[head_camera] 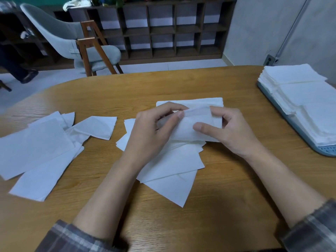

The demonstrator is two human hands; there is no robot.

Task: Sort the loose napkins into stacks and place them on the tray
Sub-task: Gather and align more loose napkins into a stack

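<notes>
My left hand (152, 128) and my right hand (229, 130) both pinch one white napkin (196, 120) above the middle of the wooden table (227, 188). Under it lies a small neat stack (200, 101) and a loose heap of napkins (174, 171) fanned toward me. More loose napkins (40, 151) are spread at the left, one folded napkin (98, 127) apart from them. At the right edge a grey-blue tray (325, 150) holds several white napkin stacks (300, 91) in a row.
A grey chair (87, 51) with wooden legs stands beyond the table's far edge. A dark cubby shelf (163, 30) lines the back wall. A person's leg and shoe (27, 75) show at the far left.
</notes>
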